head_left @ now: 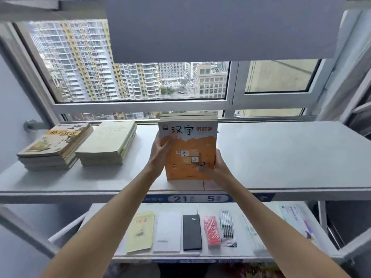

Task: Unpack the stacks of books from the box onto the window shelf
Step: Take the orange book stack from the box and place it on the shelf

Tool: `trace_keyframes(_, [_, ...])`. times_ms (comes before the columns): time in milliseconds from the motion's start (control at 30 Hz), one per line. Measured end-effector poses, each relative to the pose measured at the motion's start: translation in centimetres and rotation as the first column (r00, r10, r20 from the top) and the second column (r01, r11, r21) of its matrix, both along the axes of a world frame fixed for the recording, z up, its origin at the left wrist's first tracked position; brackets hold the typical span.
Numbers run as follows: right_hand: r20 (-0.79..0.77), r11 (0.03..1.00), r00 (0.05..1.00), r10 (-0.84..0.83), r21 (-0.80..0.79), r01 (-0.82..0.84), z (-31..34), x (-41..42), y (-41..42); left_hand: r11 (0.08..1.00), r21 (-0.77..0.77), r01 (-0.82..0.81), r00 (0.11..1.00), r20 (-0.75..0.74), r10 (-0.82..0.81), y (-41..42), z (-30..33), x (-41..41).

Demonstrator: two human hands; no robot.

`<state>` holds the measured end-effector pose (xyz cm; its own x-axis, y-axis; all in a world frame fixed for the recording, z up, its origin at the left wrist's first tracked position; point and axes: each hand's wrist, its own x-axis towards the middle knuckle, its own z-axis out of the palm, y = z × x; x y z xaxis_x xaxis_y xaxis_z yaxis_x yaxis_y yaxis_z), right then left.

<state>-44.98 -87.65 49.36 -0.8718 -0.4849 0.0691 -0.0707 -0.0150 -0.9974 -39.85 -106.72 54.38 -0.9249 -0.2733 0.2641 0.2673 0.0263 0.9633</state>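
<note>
A stack of books with an orange and white cover (190, 145) is tilted up over the middle of the white window shelf (281, 153), its lower edge near the shelf's front. My left hand (160, 151) grips its left side and my right hand (216, 167) grips its lower right corner. Two other stacks lie flat on the shelf's left part: one with a yellow illustrated cover (56, 145) and one with a pale green cover (108, 143). The box is out of view.
The window frame (140, 106) runs right behind the shelf, with a grey blind above. A lower shelf (261, 255) holds a yellow booklet (140, 230), a white notebook, a black diary (192, 231), a red packet, pens and leaflets.
</note>
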Motion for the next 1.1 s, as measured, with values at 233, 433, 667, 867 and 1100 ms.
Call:
trace_keyframes(233, [-0.035,0.998,0.998,-0.059,0.01,0.06,-0.4,-0.7,-1.3,0.988,0.095,-0.125,0.992,0.018,0.124,0.1,-1.9,-1.8])
trace_keyframes(433, [0.083,0.988,0.988,-0.131,0.088,0.124,3.2,-2.6,-5.7,0.988,0.015,-0.153,0.944,0.299,0.141,-4.4,1.7,-5.8])
trace_keyframes(667, [0.277,0.975,0.951,-0.135,0.208,0.078,4.9,-5.1,-11.1,0.983,-0.158,-0.092,0.793,0.586,0.168,-10.6,2.6,-10.7])
trace_keyframes(867, [0.253,0.904,0.952,-0.173,0.424,0.052,3.7,-7.0,-13.4,0.922,-0.38,-0.079,0.701,0.636,0.322,-13.0,-1.1,-12.6])
trace_keyframes(1100, [0.237,0.883,0.954,-0.186,0.466,0.056,3.4,-7.1,-13.7,0.826,-0.562,-0.036,0.604,0.646,0.466,-13.1,-2.0,-13.6])
